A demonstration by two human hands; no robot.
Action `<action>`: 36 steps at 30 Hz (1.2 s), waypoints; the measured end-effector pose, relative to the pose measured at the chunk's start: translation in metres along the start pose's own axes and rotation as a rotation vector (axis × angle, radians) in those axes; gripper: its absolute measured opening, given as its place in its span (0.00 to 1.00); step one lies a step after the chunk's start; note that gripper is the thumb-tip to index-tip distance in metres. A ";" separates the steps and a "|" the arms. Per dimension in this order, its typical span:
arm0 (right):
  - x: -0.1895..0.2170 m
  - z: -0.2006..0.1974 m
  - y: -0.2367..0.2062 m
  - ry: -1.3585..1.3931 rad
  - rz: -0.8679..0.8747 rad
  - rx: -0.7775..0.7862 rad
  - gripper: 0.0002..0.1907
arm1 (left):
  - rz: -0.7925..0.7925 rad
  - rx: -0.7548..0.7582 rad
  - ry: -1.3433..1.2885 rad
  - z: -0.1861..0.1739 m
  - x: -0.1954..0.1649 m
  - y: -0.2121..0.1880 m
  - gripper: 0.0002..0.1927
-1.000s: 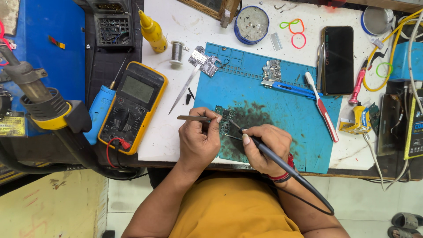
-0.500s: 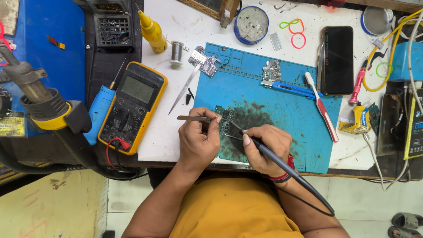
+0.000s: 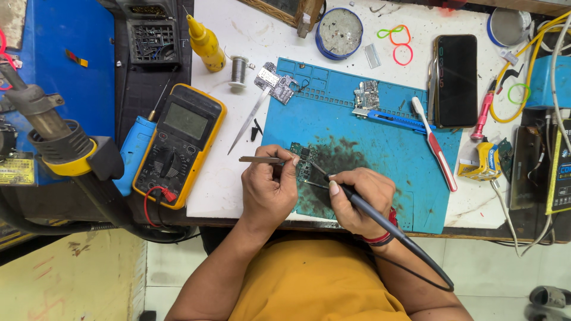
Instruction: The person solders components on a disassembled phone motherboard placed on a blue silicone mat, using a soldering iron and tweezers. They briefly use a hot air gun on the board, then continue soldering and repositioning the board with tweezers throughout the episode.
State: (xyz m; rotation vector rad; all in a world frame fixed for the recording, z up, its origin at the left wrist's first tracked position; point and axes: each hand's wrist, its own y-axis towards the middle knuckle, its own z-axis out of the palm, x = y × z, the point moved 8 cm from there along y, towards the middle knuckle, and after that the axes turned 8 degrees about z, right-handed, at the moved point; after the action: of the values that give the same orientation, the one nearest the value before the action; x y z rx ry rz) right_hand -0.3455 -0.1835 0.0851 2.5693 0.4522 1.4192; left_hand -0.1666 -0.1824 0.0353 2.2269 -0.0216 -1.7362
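My left hand [image 3: 269, 189] grips thin metal tweezers [image 3: 257, 159] that lie level, their end beside a small green circuit board [image 3: 304, 160]. The board rests on a blue work mat [image 3: 386, 142] with a dark stained patch. My right hand [image 3: 357, 199] holds a black soldering iron [image 3: 380, 223] like a pen, its tip pointing up-left at the board. The iron's black cable runs back past my wrist toward my yellow shirt.
A yellow multimeter [image 3: 178, 142] and blue screwdriver [image 3: 134, 154] lie left. Solder spool [image 3: 238, 71], yellow bottle [image 3: 205, 37], spare tweezers [image 3: 247, 125], round tin [image 3: 339, 31], other boards [image 3: 367, 95], blue knife [image 3: 395, 120], toothbrush [image 3: 434, 145], black phone [image 3: 457, 80] surround the mat. A hot-air nozzle [image 3: 53, 139] stands far left.
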 end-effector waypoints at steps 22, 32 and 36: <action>0.000 0.000 0.000 0.022 0.002 -0.006 0.02 | 0.003 0.005 0.025 0.000 0.001 0.000 0.07; 0.000 -0.005 0.000 -0.017 0.015 -0.047 0.09 | -0.005 -0.007 0.022 -0.001 -0.004 0.001 0.07; 0.017 0.005 0.007 -0.175 -0.120 0.034 0.23 | 0.051 -0.068 -0.031 -0.006 -0.006 0.002 0.08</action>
State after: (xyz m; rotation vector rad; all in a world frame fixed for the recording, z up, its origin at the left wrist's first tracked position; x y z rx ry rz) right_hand -0.3317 -0.1847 0.0983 2.6147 0.5960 1.1463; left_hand -0.1626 -0.1812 0.0430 2.1326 -0.0253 -1.7184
